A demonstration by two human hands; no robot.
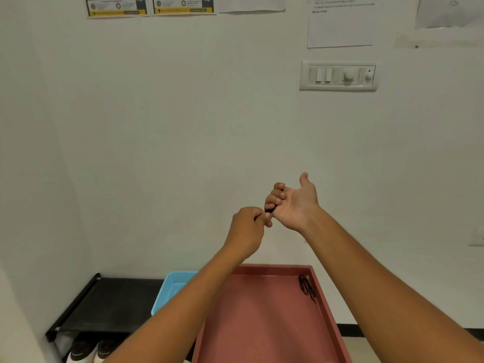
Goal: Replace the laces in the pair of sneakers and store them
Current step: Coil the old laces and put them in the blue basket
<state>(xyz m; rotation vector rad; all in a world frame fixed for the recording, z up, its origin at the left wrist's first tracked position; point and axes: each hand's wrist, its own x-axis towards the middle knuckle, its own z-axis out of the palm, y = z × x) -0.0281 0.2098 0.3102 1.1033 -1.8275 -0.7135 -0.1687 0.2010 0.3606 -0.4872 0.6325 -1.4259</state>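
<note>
Both my hands are raised in front of the wall. My right hand [293,203] is palm towards me, thumb out, fingers curled round a bundle of black lace [269,208]. My left hand [247,229] is beside it, fingers curled, pinching the lace's lower end. A second black lace [307,287] lies coiled at the far right corner of the red tray [264,315]. A pair of black-and-white sneakers [90,351] stands on the lower level of the black shoe rack [110,302] at bottom left.
A light blue plastic basket [171,288] sits on the rack's top, next to the tray. A switch panel [339,75] and paper notices [340,24] hang on the white wall. Floor shows at the bottom right.
</note>
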